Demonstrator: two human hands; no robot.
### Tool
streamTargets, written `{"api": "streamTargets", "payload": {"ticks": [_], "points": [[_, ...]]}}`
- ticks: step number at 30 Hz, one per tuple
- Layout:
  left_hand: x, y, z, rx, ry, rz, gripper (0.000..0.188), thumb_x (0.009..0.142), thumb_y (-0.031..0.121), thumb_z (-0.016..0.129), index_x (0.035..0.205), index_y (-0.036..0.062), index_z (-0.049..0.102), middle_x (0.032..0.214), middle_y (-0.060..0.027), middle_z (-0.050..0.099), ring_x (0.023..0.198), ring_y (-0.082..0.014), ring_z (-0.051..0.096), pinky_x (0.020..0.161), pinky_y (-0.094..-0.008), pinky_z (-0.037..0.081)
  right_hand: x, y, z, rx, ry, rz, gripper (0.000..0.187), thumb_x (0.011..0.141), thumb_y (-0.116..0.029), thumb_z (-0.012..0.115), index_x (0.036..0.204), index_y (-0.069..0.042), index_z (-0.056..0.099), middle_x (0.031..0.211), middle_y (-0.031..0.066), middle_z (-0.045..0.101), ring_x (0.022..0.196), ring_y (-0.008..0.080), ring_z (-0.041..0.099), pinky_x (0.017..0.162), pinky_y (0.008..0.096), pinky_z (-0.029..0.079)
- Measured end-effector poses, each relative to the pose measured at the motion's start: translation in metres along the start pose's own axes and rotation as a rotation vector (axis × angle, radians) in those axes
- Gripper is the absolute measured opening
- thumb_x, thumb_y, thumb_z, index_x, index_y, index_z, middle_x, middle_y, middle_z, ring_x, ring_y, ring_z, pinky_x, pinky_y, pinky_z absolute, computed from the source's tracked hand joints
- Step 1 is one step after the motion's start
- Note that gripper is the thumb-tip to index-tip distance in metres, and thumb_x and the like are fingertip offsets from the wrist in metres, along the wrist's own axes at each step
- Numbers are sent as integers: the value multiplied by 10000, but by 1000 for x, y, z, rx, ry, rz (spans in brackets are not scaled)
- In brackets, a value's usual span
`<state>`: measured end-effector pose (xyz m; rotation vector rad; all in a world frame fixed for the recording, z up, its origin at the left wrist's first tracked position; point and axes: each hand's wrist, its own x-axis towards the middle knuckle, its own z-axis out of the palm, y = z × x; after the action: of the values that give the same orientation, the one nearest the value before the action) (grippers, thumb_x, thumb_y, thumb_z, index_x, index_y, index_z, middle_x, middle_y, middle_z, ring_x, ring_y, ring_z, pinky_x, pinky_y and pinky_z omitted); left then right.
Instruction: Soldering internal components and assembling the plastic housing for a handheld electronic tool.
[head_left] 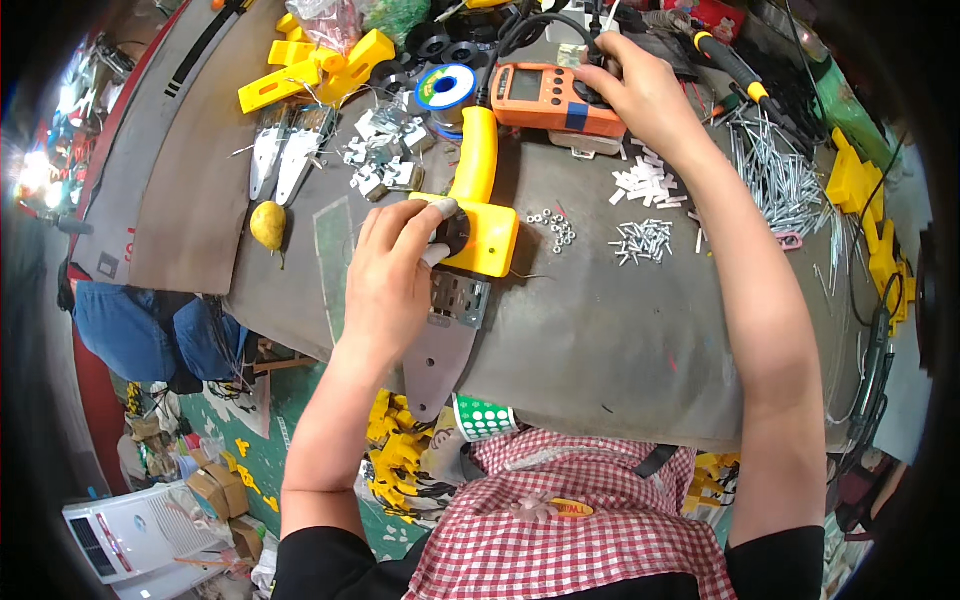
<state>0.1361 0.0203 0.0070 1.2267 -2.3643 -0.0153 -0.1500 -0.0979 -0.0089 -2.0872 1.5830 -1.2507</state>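
Head view: left hand (pixel 392 268) rests on the yellow heating tool (pixel 478 205), fingers (pixel 440 210) pinched on its black knob. The tool lies mid-surface (pixel 620 330), long axis running from the person toward the orange meter (pixel 548 98). Right hand (pixel 645 95) grips the meter, fingers closed on its dial end.

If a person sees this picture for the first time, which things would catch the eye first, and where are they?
Most striking is the yellow tool with a grey metal blade in the middle of the grey workbench; the left hand rests on its black knob. Behind it, the right hand touches an orange meter. Heaps of silver screws lie at the right, and yellow plastic parts at the far left.
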Motion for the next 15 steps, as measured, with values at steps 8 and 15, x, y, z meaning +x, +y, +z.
{"api": "streamTargets", "payload": {"ticks": [8,15], "points": [[10,7,-4,-76,-157,-345,410,670,-46,639,1055,57,543,984,-105,571,901,-281,570,706,-353,488,-2,-9,-1,-58,18,-14,341,833,-264,641,1031,1,559,875,233,638,862,389,619,736,423,492],[25,-9,-29,-289,-203,104,425,645,-119,579,1028,63,550,1022,-89,576,952,-288,573,792,-378,478,-2,-8,-6,6,20,-7,292,826,-232,655,965,-7,532,803,221,622,804,409,603,663,441,474]]}}
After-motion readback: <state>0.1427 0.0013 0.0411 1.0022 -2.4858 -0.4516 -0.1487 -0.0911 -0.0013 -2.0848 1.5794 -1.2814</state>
